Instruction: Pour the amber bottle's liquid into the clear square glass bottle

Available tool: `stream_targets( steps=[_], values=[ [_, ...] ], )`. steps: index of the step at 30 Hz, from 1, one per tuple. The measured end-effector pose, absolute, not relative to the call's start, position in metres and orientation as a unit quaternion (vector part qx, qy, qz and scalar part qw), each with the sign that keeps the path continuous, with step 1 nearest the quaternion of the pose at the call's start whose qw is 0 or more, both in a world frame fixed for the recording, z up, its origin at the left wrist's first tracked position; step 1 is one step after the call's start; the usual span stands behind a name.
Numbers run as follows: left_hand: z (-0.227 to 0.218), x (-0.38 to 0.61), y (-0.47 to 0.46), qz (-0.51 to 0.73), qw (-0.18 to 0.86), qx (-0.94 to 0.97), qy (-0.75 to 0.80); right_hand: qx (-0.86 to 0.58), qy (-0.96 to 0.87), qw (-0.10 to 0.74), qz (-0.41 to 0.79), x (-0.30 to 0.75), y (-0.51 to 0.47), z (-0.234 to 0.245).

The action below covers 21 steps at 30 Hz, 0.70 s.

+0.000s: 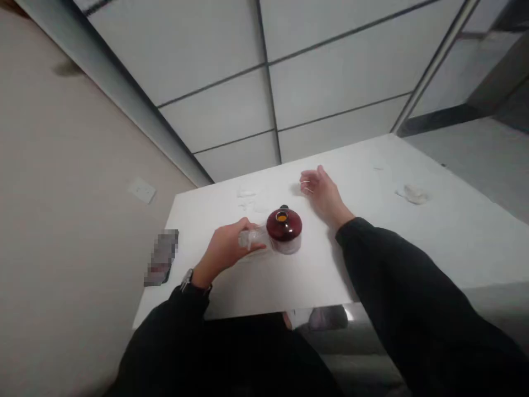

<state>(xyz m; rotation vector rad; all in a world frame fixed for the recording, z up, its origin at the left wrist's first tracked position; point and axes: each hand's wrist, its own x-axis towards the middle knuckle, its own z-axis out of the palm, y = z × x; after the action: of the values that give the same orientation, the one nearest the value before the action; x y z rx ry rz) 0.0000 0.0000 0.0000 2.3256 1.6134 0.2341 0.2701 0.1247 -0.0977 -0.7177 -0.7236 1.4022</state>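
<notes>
A squat, dark red glossy bottle (284, 226) with a pale lower part stands on the white table. Its round top opening shows orange inside, and a small black piece (284, 207) sits just behind it. My left hand (233, 242) is closed around a clear, see-through plastic piece (254, 238) beside the bottle's left side. Whether that piece is a container or wrapping, I cannot tell. To the right and farther back, my right hand (322, 193) is apart from the bottle, its fingers loosely curved and partly spread. Thin white lines cross those fingers; what they are is unclear.
Crumpled white scraps (247, 193) lie behind the bottle, and a crumpled pale piece (413, 194) is at the right. A dark phone-like object (163, 256) rests at the left edge. A wall (82, 193) borders the left; paneled doors (330, 77) stand behind.
</notes>
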Motion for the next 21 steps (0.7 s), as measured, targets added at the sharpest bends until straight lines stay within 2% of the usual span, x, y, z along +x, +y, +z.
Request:
stream_targets(
  steps=[7, 11, 15, 21],
  values=[
    [0.017, -0.016, -0.009, 0.149, 0.189, 0.873, 0.424, -0.329, -0.339, 0.632, 0.614, 0.273, 0.126, -0.095],
    [0.013, -0.018, -0.009, 0.179, 0.228, 0.857, 0.427, -0.344, -0.345, 0.626, 0.608, 0.273, 0.126, -0.093],
    [0.007, -0.015, -0.007, 0.215, 0.197, 0.844, 0.45, -0.363, -0.351, 0.623, 0.597, 0.273, 0.124, -0.089],
    [0.014, -0.018, -0.01, 0.166, 0.201, 0.88, 0.396, -0.368, -0.359, 0.617, 0.595, 0.274, 0.123, -0.086]
  ],
)
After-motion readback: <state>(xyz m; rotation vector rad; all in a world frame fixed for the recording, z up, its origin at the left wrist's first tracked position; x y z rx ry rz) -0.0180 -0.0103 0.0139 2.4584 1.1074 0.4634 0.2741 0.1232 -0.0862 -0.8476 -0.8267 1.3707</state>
